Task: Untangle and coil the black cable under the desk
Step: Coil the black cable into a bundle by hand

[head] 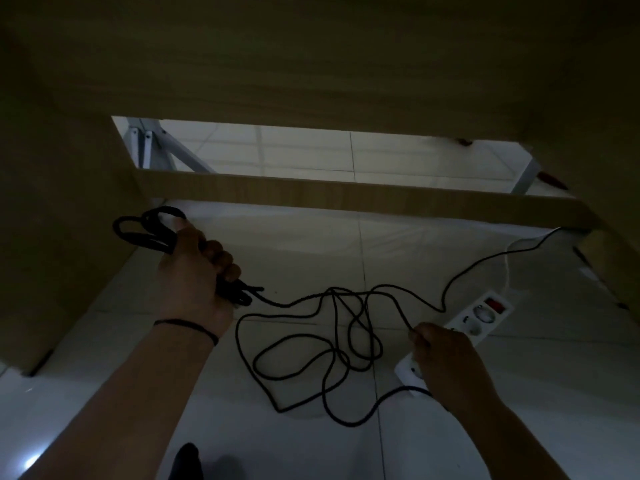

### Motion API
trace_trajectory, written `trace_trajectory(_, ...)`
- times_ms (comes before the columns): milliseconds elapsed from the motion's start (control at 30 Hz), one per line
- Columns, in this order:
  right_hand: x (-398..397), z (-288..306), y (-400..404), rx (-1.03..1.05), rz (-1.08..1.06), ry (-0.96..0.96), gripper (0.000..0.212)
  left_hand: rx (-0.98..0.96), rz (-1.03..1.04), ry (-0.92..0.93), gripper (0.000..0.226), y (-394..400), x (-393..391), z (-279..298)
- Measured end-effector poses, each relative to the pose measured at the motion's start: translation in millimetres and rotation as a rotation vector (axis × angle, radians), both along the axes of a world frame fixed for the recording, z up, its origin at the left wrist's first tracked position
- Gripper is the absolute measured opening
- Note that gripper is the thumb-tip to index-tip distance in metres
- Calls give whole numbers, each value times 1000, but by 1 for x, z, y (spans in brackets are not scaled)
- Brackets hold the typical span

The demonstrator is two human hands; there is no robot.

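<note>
1. Cable [329, 344]: limp, light tangle on the floor under the table.
2. Our left hand [194, 271] fingers grip the coiled part; right hand [446, 362] fingers pinch a strand.
3. We judge loose strands the best place to grip.

The cable [313, 344] looks matt black, with a faintly ribbed or braided skin. The floor [298, 244] is pale glazed tile, smooth and glossy, throwing back soft reflections and showing thin grout lines. The desk [311, 71] is light wood-grain board with a flat, matt finish, as is its crossbar [346, 194]. The power strip [481, 318] is smooth white plastic with a red switch. The frame legs [166, 147] beyond look like white painted metal.
</note>
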State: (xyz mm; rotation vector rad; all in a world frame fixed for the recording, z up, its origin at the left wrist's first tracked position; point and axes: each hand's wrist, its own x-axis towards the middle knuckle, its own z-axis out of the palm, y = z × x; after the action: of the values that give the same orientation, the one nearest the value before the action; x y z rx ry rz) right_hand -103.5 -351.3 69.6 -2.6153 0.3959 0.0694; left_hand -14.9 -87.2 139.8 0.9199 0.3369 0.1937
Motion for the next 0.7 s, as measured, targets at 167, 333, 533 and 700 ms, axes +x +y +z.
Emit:
trace_trajectory(167, -2, -4, 37, -359, 98, -151, 47, 41, -106, -3, 44, -20, -11, 0)
trace_trajectory(333, -20, 13, 97, 341, 391, -318, 70, 50, -246, -13, 40, -60, -33, -4)
trace_trajectory(533, -17, 9, 91, 654, 270, -269, 26, -35, -317, 3, 31, -61, -39, 2)
trace_trajectory(700, -10, 22, 69, 664, 269, -239, 23, -106, -287, 100, 34, -40, -26, 6)
